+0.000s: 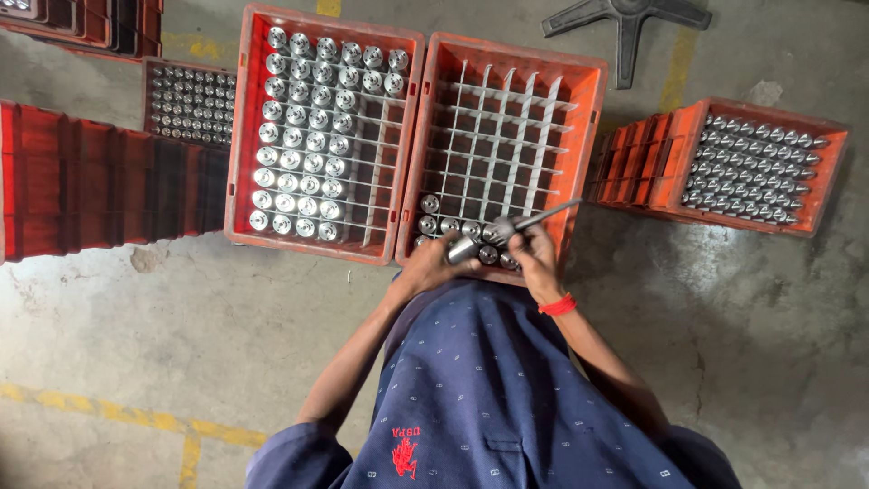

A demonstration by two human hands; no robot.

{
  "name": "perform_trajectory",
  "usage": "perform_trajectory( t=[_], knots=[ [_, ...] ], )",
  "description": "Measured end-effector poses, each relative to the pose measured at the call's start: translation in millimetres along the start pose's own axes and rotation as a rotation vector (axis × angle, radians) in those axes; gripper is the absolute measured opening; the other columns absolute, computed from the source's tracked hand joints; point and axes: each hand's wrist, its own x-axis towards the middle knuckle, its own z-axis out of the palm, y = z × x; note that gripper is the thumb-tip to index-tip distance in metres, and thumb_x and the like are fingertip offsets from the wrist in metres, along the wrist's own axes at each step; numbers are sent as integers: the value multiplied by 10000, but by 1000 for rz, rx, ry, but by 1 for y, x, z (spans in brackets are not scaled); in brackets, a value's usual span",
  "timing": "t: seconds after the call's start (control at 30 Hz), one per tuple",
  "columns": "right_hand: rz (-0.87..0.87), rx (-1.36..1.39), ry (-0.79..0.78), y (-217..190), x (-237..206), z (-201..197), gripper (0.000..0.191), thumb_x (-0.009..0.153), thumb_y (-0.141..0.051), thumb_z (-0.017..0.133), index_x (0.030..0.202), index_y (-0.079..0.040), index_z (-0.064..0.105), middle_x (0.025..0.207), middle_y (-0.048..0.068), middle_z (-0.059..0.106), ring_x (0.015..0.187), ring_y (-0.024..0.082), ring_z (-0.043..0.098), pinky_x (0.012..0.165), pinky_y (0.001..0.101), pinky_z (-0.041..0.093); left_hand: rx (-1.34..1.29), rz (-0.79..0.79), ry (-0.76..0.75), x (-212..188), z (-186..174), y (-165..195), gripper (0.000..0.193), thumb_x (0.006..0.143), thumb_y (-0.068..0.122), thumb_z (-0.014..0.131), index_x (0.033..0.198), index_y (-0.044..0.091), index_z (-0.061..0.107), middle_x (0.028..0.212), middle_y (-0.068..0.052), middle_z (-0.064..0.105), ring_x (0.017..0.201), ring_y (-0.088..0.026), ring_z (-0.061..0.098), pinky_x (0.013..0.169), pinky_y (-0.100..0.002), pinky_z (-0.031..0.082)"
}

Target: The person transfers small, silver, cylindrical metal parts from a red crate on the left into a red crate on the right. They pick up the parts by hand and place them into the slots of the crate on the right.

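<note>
While the camera looks straight down, a shiny metal cylinder is gripped in the left hand, the fingers being closed around its body just over the near edge of the middle orange crate. A slim metal tool is clasped in the right hand, and its thin shaft is angled up and to the right across the crate's white divider grid. The tool's thicker end is held right against the cylinder; whether the two are actually touching cannot be told. A red band is worn on the right wrist.

Only the nearest cells of the middle crate are filled, where a short row of finished metal parts is seen just beside the hands. The left-hand orange crate is packed with many more of the same parts in its grid, a few cells on its right side being left bare. Further crates of parts are set well apart: one to the far right and a darker one at upper left. Everything is rested on a concrete floor marked with yellow lines.
</note>
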Motion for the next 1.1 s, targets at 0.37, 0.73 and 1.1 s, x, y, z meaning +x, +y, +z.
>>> perform_trajectory(
  t=[0.37,0.73,1.1],
  knots=[
    [-158,176,273,30,7,-21,173,1082,-42,615,1248,-13,577,1121,-10,568,982,68,483,927,254,390,356,501,499,36,-21,-30,503,842,-9,556,1329,113,587,1310,-158,650,1035,-371,698,778,-440,589],
    [-133,125,353,17,-31,30,348,1019,-64,609,1360,-16,554,1335,18,566,1219,119,537,1064,290,426,464,208,828,150,-193,-28,459,766,136,786,1207,83,667,1272,-250,565,1204,-421,507,898,-559,493],
    [-261,-129,431,44,-51,24,277,1032,-36,632,1304,11,620,1310,0,497,1140,102,530,970,292,449,436,442,825,151,-221,-22,419,790,257,876,1150,120,712,1404,-153,539,1378,-346,445,1146,-558,414]
  ],
)
